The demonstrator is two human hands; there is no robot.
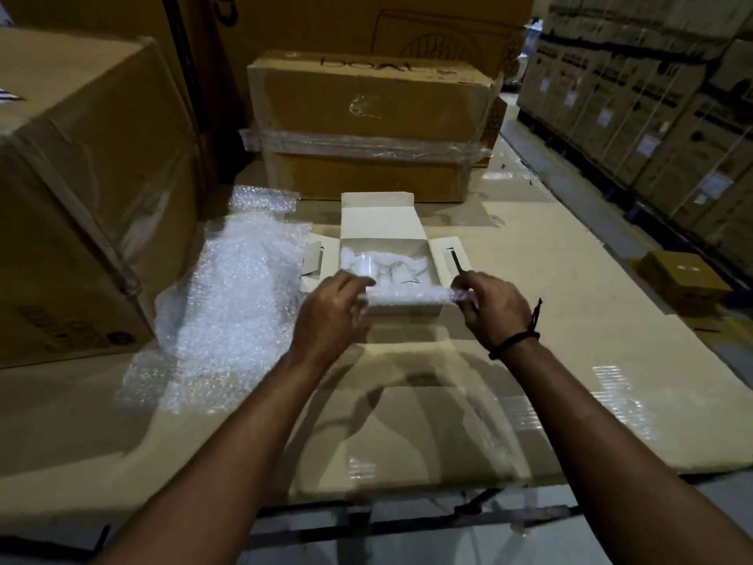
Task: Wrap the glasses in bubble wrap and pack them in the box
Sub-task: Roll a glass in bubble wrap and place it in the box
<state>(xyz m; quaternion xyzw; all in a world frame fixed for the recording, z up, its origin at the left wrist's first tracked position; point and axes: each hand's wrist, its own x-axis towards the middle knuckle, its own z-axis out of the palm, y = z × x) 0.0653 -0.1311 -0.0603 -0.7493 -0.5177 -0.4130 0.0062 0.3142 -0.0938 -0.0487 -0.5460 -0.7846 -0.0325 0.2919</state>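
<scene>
I hold one roll, I believe a glass already wrapped up, lying across between my two hands. My left fingers are curled round its left end and my right fingers pinch its right end. Both are grasping, and neither is free. The roll is just over the near wall of the white box, not yet inside it. The box stands open on the bench with its flaps spread out. In it I see more wrapped pieces, but how many I cannot tell. Loose bubble wrap lies left of the box, beside a big carton.

I judge that the wrapping of this glass is finished and the step in hand is the packing. The next move asks me to carry the roll a little forward and lower it into the box where there is room. I should do this gently, without pressing on the pieces below, and only then let go of both ends.
</scene>
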